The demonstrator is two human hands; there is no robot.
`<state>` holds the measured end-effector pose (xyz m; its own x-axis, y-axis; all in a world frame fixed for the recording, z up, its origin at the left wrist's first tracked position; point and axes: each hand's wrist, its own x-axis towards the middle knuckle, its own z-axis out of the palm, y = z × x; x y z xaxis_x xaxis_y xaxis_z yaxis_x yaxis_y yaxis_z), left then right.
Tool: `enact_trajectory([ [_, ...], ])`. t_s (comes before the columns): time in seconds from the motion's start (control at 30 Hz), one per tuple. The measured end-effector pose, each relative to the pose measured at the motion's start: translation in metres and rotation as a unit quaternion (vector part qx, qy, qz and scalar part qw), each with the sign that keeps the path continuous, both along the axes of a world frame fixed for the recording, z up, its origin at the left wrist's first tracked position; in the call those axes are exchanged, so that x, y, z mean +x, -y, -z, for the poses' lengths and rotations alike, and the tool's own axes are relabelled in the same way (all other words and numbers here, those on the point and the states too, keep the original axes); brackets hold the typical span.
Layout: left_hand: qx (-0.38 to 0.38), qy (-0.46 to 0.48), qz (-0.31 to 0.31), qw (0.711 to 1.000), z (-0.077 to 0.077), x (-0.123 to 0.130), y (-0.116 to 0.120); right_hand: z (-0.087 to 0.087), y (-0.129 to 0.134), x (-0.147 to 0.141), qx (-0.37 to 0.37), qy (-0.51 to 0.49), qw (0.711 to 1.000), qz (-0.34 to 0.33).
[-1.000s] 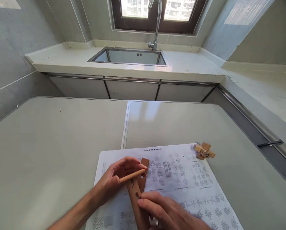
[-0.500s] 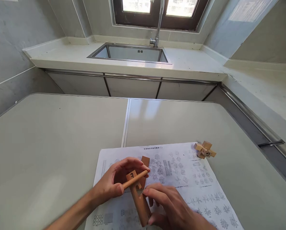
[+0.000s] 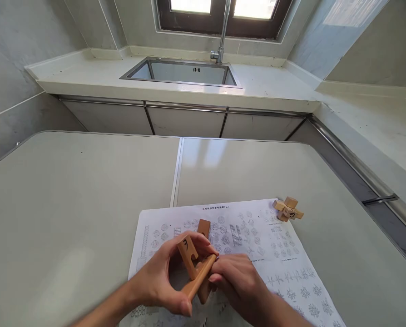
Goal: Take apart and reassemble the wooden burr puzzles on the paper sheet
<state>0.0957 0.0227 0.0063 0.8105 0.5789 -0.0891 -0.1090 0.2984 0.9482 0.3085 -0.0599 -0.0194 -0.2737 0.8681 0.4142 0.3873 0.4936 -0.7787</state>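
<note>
Gripping wooden pieces (image 3: 186, 254) — left hand (image 3: 160, 279), right hand (image 3: 242, 280).

The bench (image 3: 87, 190) has a pale, glossy top with rounded far corners, spreading well beyond and to both sides of the left grip (image 3: 162, 278) and right grip (image 3: 239, 279). A light seam (image 3: 176, 175) runs from its far edge toward the grips, meeting a white sheet (image 3: 271, 256). This sheet lies flat beneath both, printed with small line diagrams, a heading along its far edge. Beyond the right grip and to its right, a cluster of interlocked wooden blocks (image 3: 288, 210), bearing a dark mark, sits at the sheet's far right corner. Soft glare shows left of the left grip.
</note>
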Motion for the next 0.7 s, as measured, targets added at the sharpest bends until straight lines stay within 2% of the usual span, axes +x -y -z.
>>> enact_trajectory([
  [0.1,0.052,-0.018,-0.038,0.998,0.003,-0.001,0.005,-0.002,0.001,0.003,-0.068,-0.053,0.996,-0.01],
  [0.17,0.092,-0.018,-0.076,0.993,0.006,-0.002,0.006,-0.005,0.002,0.004,-0.159,-0.114,0.98,-0.027],
  [0.27,0.134,-0.012,-0.108,0.985,0.008,-0.003,0.007,-0.011,0.001,0.003,-0.314,-0.244,0.914,-0.08],
  [0.37,0.165,-0.023,-0.09,0.982,0.006,-0.002,0.007,-0.014,-0.001,0.002,-0.411,-0.337,0.837,-0.127],
  [0.47,0.184,-0.023,-0.071,0.98,0.003,0.0,0.008,-0.013,-0.002,0.003,-0.447,-0.362,0.807,-0.138],
  [0.6,0.193,-0.012,-0.064,0.979,0.004,0.001,0.009,-0.01,-0.004,0.005,-0.454,-0.37,0.799,-0.135],
  [0.7,0.216,-0.001,-0.081,0.973,0.008,0.0,0.011,-0.01,-0.005,0.007,-0.456,-0.371,0.796,-0.142],
])
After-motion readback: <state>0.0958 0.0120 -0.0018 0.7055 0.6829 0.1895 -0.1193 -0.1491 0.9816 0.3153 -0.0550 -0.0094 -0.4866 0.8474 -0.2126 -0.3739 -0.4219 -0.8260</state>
